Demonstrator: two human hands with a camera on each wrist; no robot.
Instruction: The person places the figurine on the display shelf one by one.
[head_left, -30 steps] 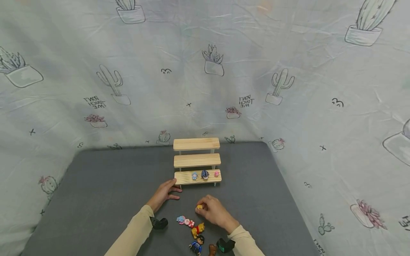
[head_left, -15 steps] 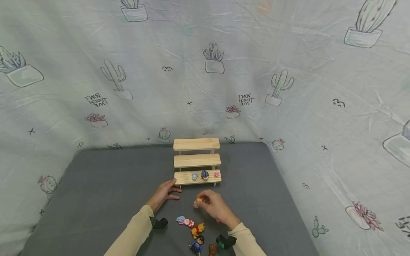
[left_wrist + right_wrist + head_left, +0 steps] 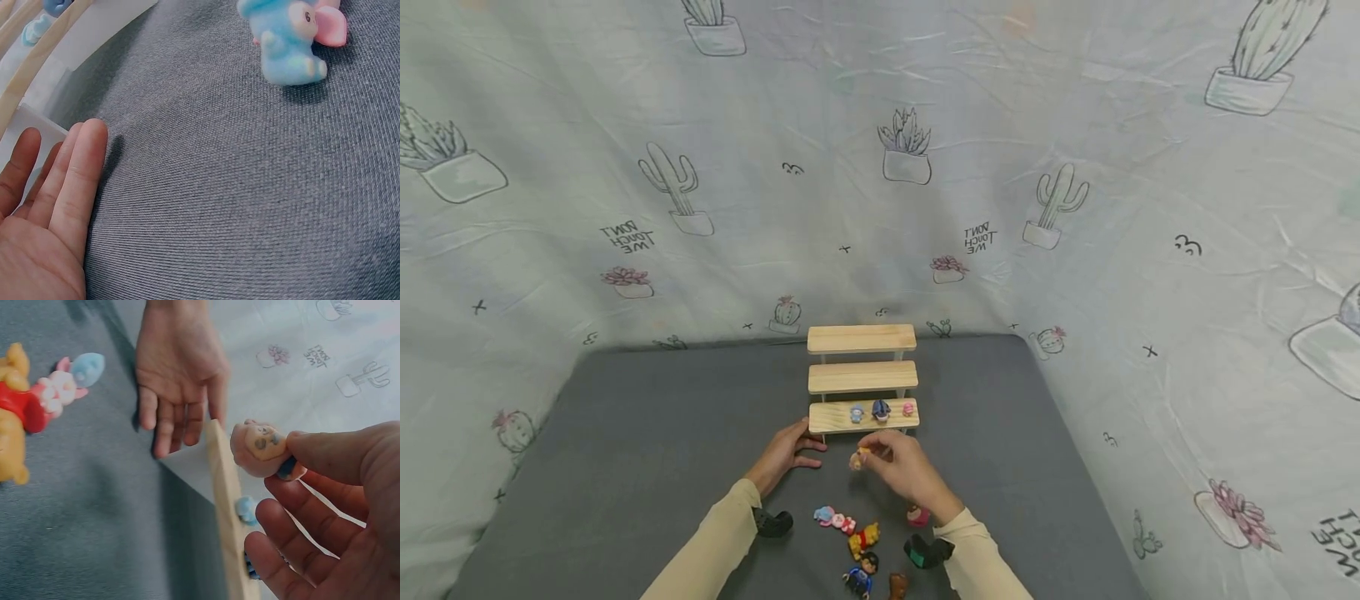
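A three-tier wooden shelf [image 3: 862, 379] stands on the grey table [image 3: 647, 450]. Its lowest step carries a light blue figure [image 3: 856, 412], a dark blue one [image 3: 881, 409] and a pink one [image 3: 907, 408]. My right hand [image 3: 872, 457] pinches a small pink-headed figure [image 3: 858, 458] in the air just before that step; the right wrist view shows the figure [image 3: 262, 450] between thumb and fingers, beside the step's edge [image 3: 225, 506]. My left hand [image 3: 797, 446] lies flat on the table, fingers straight, touching the shelf's left front corner [image 3: 37, 125].
Loose figures lie near my wrists: a pink-and-blue elephant [image 3: 833, 518] [image 3: 287, 44], a yellow bear [image 3: 863, 540], a blue dark-haired figure [image 3: 860, 575], a brown one [image 3: 898, 585] and a red one [image 3: 917, 516]. Cactus-print cloth [image 3: 1075, 208] walls the table's back and right.
My right hand has lifted the small figure off the table and carried it forward towards the lowest step, uncovering a red figure. The left hand has stayed put.
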